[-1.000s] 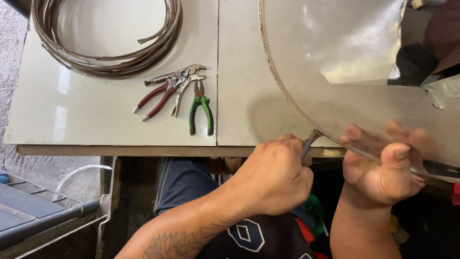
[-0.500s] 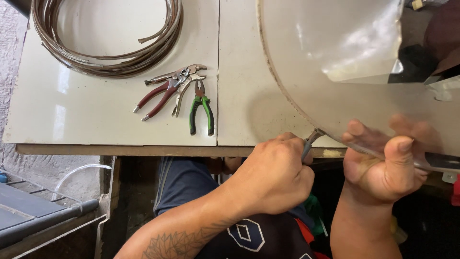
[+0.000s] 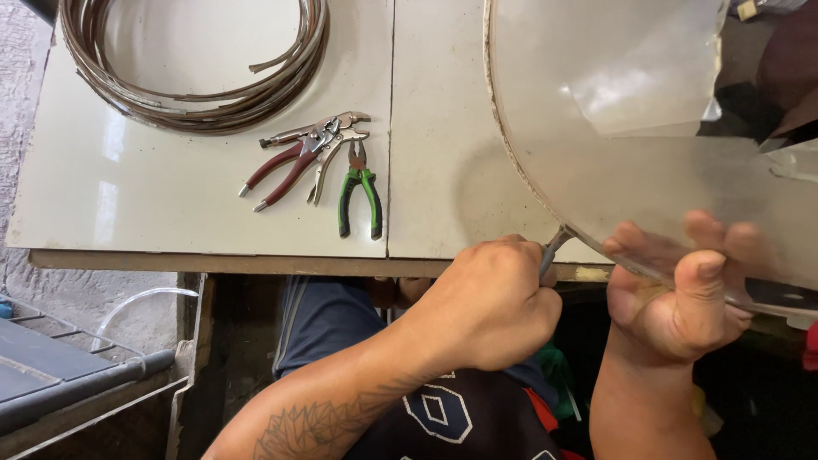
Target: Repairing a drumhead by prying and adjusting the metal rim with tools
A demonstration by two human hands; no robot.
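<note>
Head view, looking down on a pale two-panel surface [image 3: 196, 196] with a seam running front to back.

Left hand [image 3: 486, 311]: closed in a fist around a slim metal tool [image 3: 555, 244]; only the grey tip shows, sticking out past the knuckles. Tip meets the curved lower edge of the clear plastic sheet [image 3: 613, 145], just over the front edge of the surface.

Right hand [image 3: 682, 298]: clamped on the same sheet at its near edge, thumb on top, fingers seen blurred through the plastic underneath. The hand sits off the surface, to the right of the left hand.

Clear plastic sheet: large, rounded outline, with a brownish rim along its left curve. Covers the right panel and overhangs the front edge toward the person. Reflections make its far right part hard to read.

Other items, left panel:
- coil of brown strip [image 3: 196, 68] at the far left, well apart from both hands
- red-handled pliers [image 3: 281, 170] and silver locking pliers [image 3: 336, 145], overlapping
- green-handled pliers [image 3: 360, 198] just beside them, handles toward the person

All three lie near the seam, untouched
</note>
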